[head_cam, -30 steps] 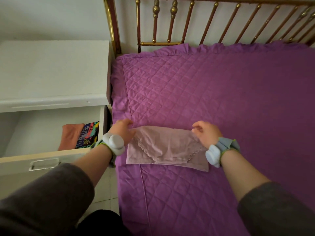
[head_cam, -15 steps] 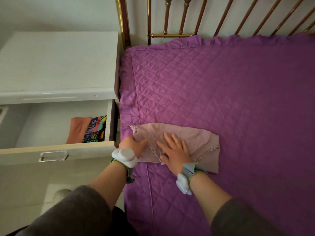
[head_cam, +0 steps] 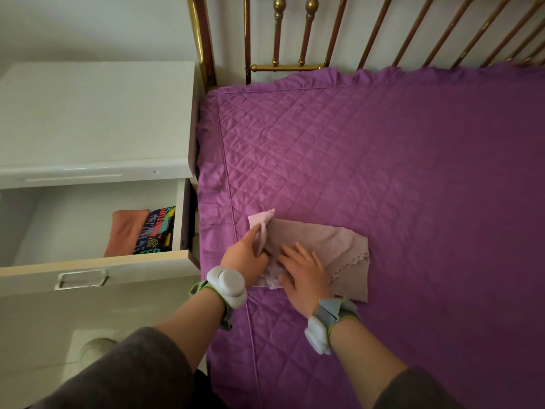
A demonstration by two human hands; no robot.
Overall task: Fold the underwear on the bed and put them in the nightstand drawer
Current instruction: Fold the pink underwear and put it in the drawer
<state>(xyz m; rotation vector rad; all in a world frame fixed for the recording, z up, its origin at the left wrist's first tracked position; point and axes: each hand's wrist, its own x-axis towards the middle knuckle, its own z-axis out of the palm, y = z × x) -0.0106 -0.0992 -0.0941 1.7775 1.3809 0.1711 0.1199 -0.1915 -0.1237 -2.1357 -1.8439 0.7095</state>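
A pale pink pair of underwear [head_cam: 330, 246] with a lace trim lies on the purple quilted bed [head_cam: 398, 172] near its left edge. My left hand [head_cam: 244, 258] pinches the garment's left end and lifts that corner up and over. My right hand [head_cam: 303, 273] lies flat on the middle of the cloth with fingers spread, pressing it down. To the left, the white nightstand [head_cam: 94, 113] has its drawer [head_cam: 97, 261] pulled open. Inside it sit a folded orange piece [head_cam: 125, 231] and a dark patterned piece [head_cam: 156, 231] side by side against the right wall.
A brass headboard [head_cam: 309, 33] with vertical bars runs along the far end of the bed. The drawer's front with its recessed handle [head_cam: 81, 278] juts toward me, close to the bed's side. Pale floor shows below the drawer.
The left hand has raised the garment's left end off the quilt and begun turning it rightward. The right hand moved from the right end onto the middle and now presses there.
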